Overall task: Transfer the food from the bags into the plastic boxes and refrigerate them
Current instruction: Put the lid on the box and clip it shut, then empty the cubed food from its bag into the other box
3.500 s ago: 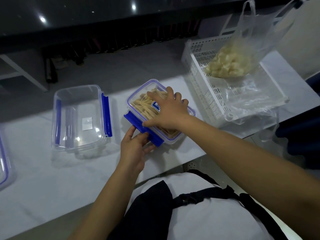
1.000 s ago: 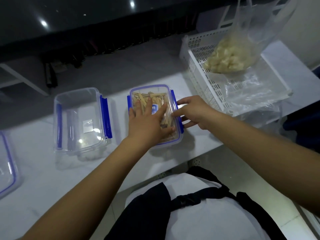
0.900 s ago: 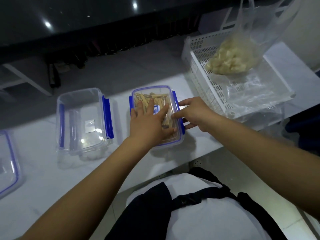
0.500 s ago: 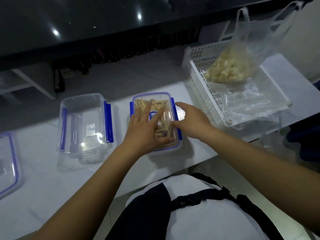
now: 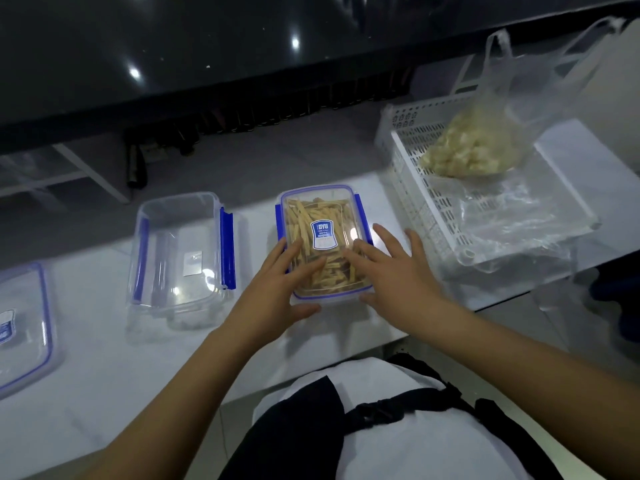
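A lidded clear plastic box (image 5: 320, 216) with blue clasps, full of pale food strips, sits on the white table (image 5: 104, 368) in front of me. My left hand (image 5: 277, 289) lies flat on its near left corner, fingers straight on the lid. My right hand (image 5: 398, 271) rests with spread fingers at the near right side, fingertips on the lid. An empty clear box (image 5: 178, 251) without a lid stands to the left. A clear bag of pale food chunks (image 5: 474, 150) lies in the white basket (image 5: 412, 188) at the right.
A loose lid (image 5: 20, 327) with a blue rim lies at the far left edge. An empty crumpled clear bag (image 5: 512, 216) lies in the basket. The table's near edge runs just in front of my body; a dark counter stands behind.
The box was turned square to me and its clasps folded down. My right hand left the right-side clasp and now lies spread on the near right corner; my left slid to the near left corner.
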{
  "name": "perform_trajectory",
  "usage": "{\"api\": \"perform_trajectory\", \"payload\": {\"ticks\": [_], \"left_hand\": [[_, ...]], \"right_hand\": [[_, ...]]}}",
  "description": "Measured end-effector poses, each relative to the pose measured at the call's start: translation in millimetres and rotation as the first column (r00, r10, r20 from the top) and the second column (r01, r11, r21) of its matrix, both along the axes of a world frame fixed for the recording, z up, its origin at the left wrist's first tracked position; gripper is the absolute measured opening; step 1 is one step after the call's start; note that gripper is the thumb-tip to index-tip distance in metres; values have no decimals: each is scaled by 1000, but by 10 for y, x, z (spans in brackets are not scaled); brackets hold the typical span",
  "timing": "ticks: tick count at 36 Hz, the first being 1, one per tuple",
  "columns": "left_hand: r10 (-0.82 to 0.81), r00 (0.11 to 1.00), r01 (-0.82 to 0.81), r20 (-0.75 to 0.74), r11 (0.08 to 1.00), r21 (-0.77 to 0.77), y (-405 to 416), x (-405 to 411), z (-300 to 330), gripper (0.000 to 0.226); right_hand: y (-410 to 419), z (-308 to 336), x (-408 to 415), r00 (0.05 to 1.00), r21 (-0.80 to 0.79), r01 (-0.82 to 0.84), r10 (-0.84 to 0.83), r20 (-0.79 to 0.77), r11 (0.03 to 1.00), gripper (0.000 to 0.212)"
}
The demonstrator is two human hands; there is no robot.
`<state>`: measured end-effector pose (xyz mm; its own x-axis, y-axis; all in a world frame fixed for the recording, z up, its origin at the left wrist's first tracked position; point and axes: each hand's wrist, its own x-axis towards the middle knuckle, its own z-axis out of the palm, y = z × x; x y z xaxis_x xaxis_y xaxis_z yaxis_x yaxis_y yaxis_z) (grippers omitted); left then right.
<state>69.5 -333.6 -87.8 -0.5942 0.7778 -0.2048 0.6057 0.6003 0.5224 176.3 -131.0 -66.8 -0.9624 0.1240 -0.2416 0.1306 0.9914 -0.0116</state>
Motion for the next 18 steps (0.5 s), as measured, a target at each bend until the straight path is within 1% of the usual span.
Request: {"api": "perform_trajectory", "payload": {"ticks": [4, 7, 9, 12, 13, 15, 16, 18], "left_hand": [[-2, 1000, 2, 8, 1000, -1, 223, -59, 25, 82], [-17, 1000, 17, 9, 1000, -19, 309, -108, 49, 84], [-43, 998, 44, 44, 999, -25, 323, -142, 86, 86], [-38, 994, 37, 100, 999, 6, 355, -231, 228, 87], [-25, 996, 22, 91, 999, 35, 395, -277, 309, 87], [8, 999, -15, 53, 991, 132, 537, -383, 525, 84], [28, 999, -32, 25, 981, 193, 637, -438, 647, 82], [63, 996, -43, -62, 956, 290, 886, -535, 888, 81]], "right_hand": [[188, 14, -59, 999, 5, 34, -34, 18, 999, 81], [282, 34, -59, 1000, -12, 19, -18, 15, 1000, 80], [335, 96, -30, 1000, -78, 21, -22, -19, 997, 77], [488, 290, 61, 976, -257, 102, -146, -159, 961, 71], [584, 364, 101, 947, -329, 131, -216, -238, 935, 69], [835, 510, 196, 830, -514, 163, -399, -390, 842, 63], [987, 582, 245, 753, -607, 168, -499, -429, 777, 59], [1307, 705, 310, 620, -732, 196, -660, -423, 653, 54]]}}
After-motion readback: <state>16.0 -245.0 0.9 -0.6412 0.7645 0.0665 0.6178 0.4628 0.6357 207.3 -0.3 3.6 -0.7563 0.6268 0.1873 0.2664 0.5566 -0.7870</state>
